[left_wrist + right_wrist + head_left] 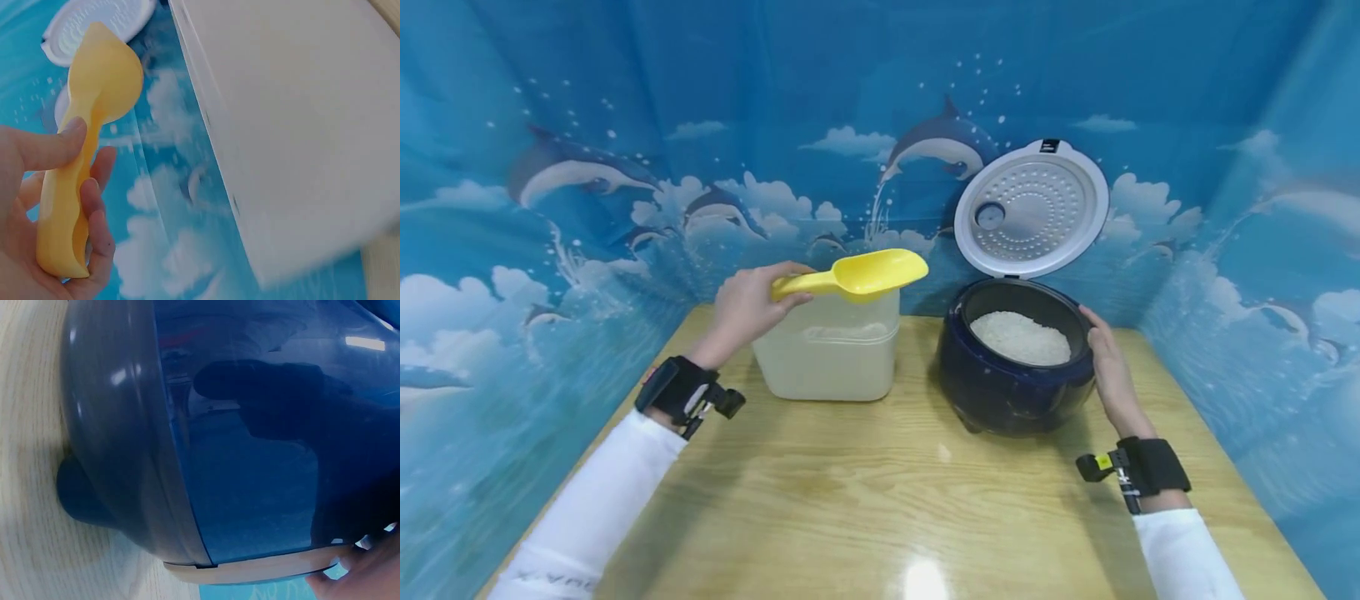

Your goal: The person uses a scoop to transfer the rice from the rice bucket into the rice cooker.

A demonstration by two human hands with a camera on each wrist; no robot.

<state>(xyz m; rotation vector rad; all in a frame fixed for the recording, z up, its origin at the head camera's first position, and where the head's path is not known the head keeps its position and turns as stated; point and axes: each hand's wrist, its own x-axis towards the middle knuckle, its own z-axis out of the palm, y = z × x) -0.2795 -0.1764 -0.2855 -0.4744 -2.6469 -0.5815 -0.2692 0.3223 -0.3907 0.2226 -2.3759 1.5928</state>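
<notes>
In the head view my left hand grips the handle of a yellow scoop, held above a translucent white container. The left wrist view shows thumb and fingers of the left hand round the scoop handle, beside the container. A dark blue rice cooker stands to the right with its lid raised and white rice inside. My right hand rests on the cooker's right side, fingers at the rim; in the right wrist view only part of that hand shows.
A light wooden table carries the container and cooker near its back edge. Blue curtains with dolphins and clouds stand behind and on both sides of the table.
</notes>
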